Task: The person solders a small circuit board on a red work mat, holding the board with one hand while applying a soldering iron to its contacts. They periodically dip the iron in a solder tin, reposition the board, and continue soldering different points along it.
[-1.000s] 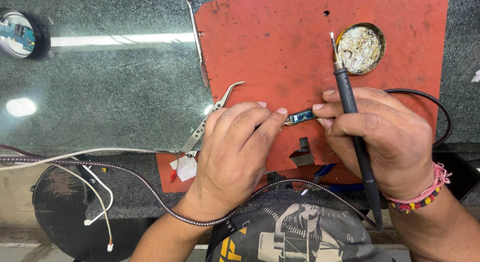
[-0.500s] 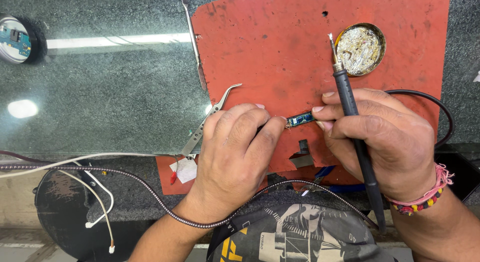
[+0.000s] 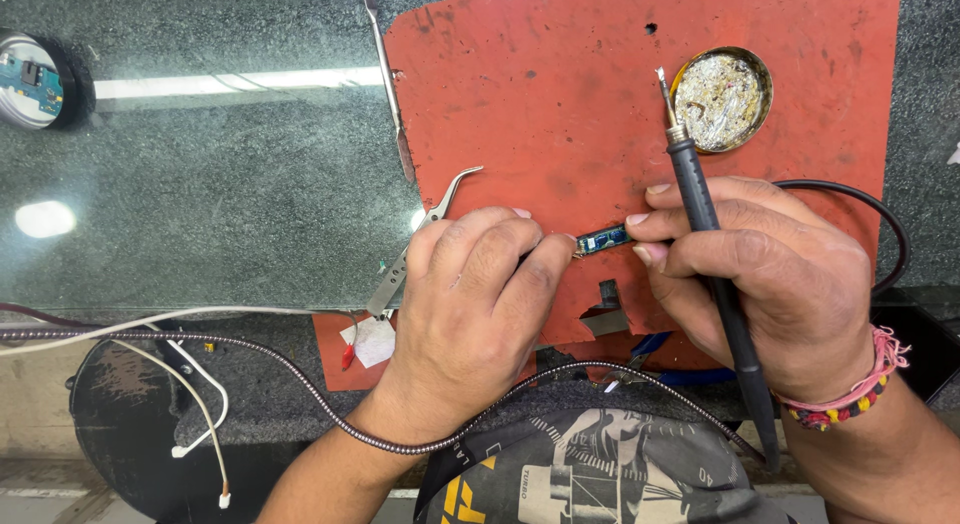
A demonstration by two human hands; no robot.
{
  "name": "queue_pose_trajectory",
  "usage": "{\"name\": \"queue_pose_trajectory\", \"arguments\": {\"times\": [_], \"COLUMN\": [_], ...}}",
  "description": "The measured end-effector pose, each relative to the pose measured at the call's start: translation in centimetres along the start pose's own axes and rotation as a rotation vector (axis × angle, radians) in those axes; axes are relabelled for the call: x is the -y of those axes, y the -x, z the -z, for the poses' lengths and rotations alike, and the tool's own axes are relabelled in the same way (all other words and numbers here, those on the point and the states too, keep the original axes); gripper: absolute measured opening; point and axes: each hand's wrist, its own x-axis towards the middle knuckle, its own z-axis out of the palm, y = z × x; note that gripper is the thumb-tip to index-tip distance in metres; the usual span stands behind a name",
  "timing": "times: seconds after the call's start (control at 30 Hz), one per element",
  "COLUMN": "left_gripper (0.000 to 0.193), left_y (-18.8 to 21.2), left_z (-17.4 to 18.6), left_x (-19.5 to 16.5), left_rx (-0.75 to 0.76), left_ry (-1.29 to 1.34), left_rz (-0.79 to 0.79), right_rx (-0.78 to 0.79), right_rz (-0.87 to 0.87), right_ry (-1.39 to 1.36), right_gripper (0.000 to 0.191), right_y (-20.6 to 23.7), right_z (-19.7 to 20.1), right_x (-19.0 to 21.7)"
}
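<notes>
A small blue circuit board [image 3: 603,240] lies on a red mat [image 3: 560,114], pinched between both hands. My left hand [image 3: 480,304] grips its left end with curled fingers. My right hand [image 3: 765,269] touches its right end with thumb and forefinger. The same hand carries a black soldering iron [image 3: 715,274] with the tip pointing up and away from the board. Curved metal tweezers [image 3: 425,234] lie just left of my left hand.
A round tin of solder residue [image 3: 722,98] sits at the mat's upper right. A thin metal pry tool [image 3: 388,84] lies along the mat's left edge. White and braided cables [image 3: 200,339] cross the lower left. A round device [image 3: 35,79] rests at the far left.
</notes>
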Motion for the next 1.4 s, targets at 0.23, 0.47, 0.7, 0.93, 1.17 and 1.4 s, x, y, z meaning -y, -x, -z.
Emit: {"name": "queue_pose_trajectory", "arguments": {"times": [0.23,0.47,0.7,0.93,1.17,1.4], "left_gripper": [0.025,0.027,0.021,0.014,0.012,0.011], "left_y": [-0.02,0.29,0.43,0.65,0.92,0.69], "left_z": [0.11,0.37,0.68,0.78,0.58,0.52], "left_x": [0.37,0.7,1.02,0.8,0.87,0.75], "left_rx": [0.01,0.0,0.032,0.051,0.046,0.068], "left_ry": [0.003,-0.003,0.03,-0.047,-0.073,-0.021], "left_rz": [-0.035,-0.15,-0.217,-0.221,-0.291,-0.273], "right_rx": [-0.009,0.005,0.0,-0.002,0.001,-0.01], "right_rz": [-0.003,-0.009,-0.004,0.001,0.013,0.015], "right_ry": [-0.019,-0.026,-0.022,-0.034,-0.04,-0.033], "right_gripper": [0.026,0.026,0.027,0.027,0.027,0.027], "right_y": [0.01,-0.09,-0.18,-0.21,-0.2,-0.12], "right_z": [-0.04,0.17,0.21,0.19,0.22,0.18], "right_x": [-0.03,-0.14,-0.15,-0.14,-0.28,-0.32]}}
